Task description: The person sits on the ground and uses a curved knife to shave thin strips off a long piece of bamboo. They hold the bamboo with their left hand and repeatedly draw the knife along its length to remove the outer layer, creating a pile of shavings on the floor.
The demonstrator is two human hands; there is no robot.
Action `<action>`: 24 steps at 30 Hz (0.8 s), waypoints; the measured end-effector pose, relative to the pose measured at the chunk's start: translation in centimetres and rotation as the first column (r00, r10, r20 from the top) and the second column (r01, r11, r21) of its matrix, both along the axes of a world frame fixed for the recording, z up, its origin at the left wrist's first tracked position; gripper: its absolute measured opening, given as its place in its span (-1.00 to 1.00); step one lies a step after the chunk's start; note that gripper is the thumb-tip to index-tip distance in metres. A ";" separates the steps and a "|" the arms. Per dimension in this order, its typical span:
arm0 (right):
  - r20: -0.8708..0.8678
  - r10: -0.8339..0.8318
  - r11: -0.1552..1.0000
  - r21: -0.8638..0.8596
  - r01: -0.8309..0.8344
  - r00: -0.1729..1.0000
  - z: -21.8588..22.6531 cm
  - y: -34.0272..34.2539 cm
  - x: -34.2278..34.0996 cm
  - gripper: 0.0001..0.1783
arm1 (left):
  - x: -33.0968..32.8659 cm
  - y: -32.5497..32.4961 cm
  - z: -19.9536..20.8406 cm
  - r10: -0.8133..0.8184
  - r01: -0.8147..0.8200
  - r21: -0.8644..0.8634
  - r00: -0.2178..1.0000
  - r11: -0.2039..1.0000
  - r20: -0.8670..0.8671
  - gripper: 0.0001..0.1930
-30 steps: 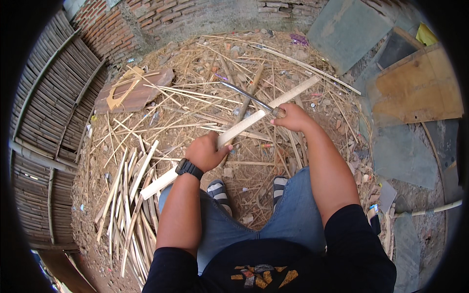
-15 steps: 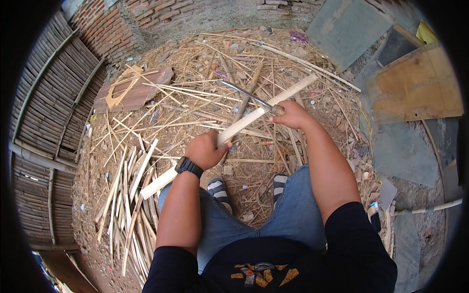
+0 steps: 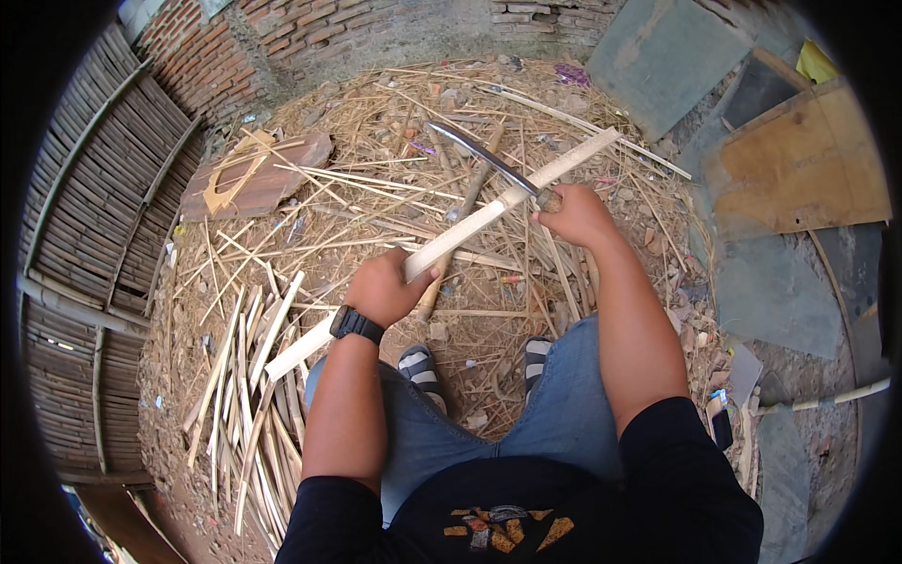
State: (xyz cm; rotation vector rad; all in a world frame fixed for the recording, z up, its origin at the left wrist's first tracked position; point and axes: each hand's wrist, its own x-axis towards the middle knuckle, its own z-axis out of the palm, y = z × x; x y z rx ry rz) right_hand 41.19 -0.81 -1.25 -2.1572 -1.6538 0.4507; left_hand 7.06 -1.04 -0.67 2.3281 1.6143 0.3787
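A long, pale bamboo slat [image 3: 460, 235] runs slantwise in front of me, from beside my left thigh up to the far right. My left hand [image 3: 383, 287], wearing a black watch [image 3: 357, 324] at the wrist, is closed around its lower half. In my closed right hand [image 3: 575, 218] is the handle of a long knife [image 3: 489, 158]. The dark blade points to the far left and crosses the slat's upper half, close to my fist. Most of the handle is hidden by my fingers.
A heap of split bamboo strips [image 3: 249, 404] lies at my left. Loose strips and shavings litter the ground, with a rusty sheet [image 3: 258, 174] at far left. Flat panels [image 3: 799, 160] stand at right, a bamboo wall [image 3: 94, 235] at left and a brick wall [image 3: 310, 38] behind.
My right hand and the knife have moved to the right along the slat, toward its far end. My left hand and the slat have shifted slightly.
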 end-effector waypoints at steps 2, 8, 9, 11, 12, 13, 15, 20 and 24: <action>0.008 -0.042 0.999 0.029 0.042 0.999 0.7 -0.5 0.3 -0.39 | 0.0 0.0 0.6 0.053 -0.053 0.036 0.999 0.998 0.014 -0.50; 0.028 0.058 0.986 0.158 -0.062 0.998 3.3 -2.3 -2.4 -0.46 | -1.2 0.5 0.0 0.098 -0.125 0.181 0.983 0.975 0.155 -0.59; 0.057 0.107 0.979 0.168 -0.115 0.993 3.8 -2.5 -3.5 -0.47 | -1.1 0.6 0.0 0.105 -0.137 0.198 0.981 0.970 0.163 -0.60; 0.044 0.146 0.972 0.181 -0.152 0.988 3.7 -2.4 -3.8 -0.47 | -1.1 0.5 0.2 0.116 -0.153 0.228 0.979 0.961 0.169 -0.61; 0.006 0.141 0.972 0.188 -0.139 0.990 3.2 -1.8 -3.1 -0.48 | -1.2 0.5 0.2 0.117 -0.154 0.248 0.980 0.956 0.160 -0.61; -0.031 0.134 0.973 0.193 -0.126 0.990 2.6 -1.2 -2.2 -0.48 | -1.2 0.4 0.1 0.116 -0.154 0.265 0.981 0.952 0.154 -0.62; -0.134 0.023 0.971 0.237 0.010 0.991 1.2 -0.4 0.5 -0.48 | -1.1 0.4 0.2 0.112 -0.152 0.290 0.982 0.945 0.150 -0.62; -0.097 0.038 0.979 0.205 -0.017 0.995 1.8 -1.3 -1.6 -0.50 | -1.1 0.4 0.3 0.107 -0.143 0.261 0.983 0.955 0.148 -0.61; 0.110 0.287 0.949 0.104 -0.298 0.952 3.4 -2.1 -4.9 -0.50 | -1.1 0.2 0.1 0.100 -0.136 0.284 0.985 0.949 0.139 -0.61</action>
